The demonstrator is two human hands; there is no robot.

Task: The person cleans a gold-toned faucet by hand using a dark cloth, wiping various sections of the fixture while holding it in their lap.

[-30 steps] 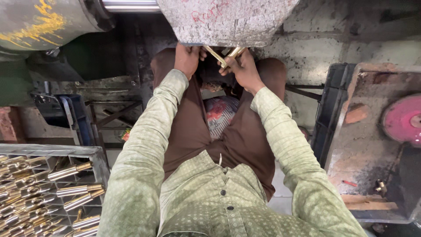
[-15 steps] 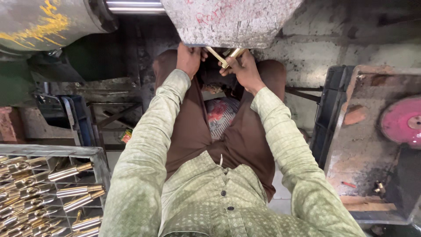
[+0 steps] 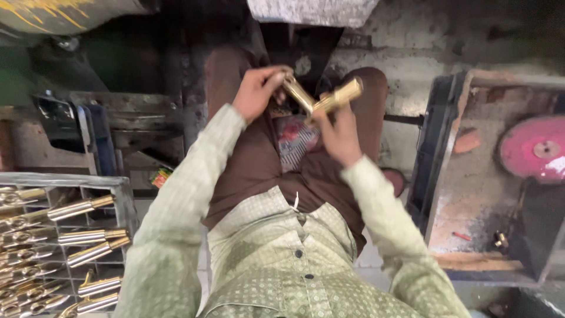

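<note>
The left hand (image 3: 254, 94) grips one end of a brass fitting (image 3: 321, 100), fingers curled around the slimmer arm of the part at its upper left. The right hand (image 3: 338, 132) grasps the same fitting from below, fingers closed on the junction where the two arms meet. The thicker arm, a ribbed brass cylinder, projects up and to the right, clear of both hands. The fitting is held in the air above the person's lap, between the knees, touching nothing but the two hands.

Both forearms wear pale green patterned sleeves (image 3: 182, 200). The legs below are covered by brown trousers (image 3: 259, 171), and a patterned red and grey cloth (image 3: 294, 141) lies between the thighs, directly under the fitting.

Ahead of the hands, at the top edge, sits a grey stone-like block (image 3: 312, 10). To the left of it is a curved metal housing (image 3: 65, 15) with yellow streaks.

At lower left, a grey crate (image 3: 120, 200) holds many long brass and silver-coloured parts (image 3: 82, 207) lying side by side, well apart from the hands.

At right, a rusty metal tray (image 3: 471, 194) stands beside the right leg. A pink disc (image 3: 535, 150) rests in its upper right part.
</note>
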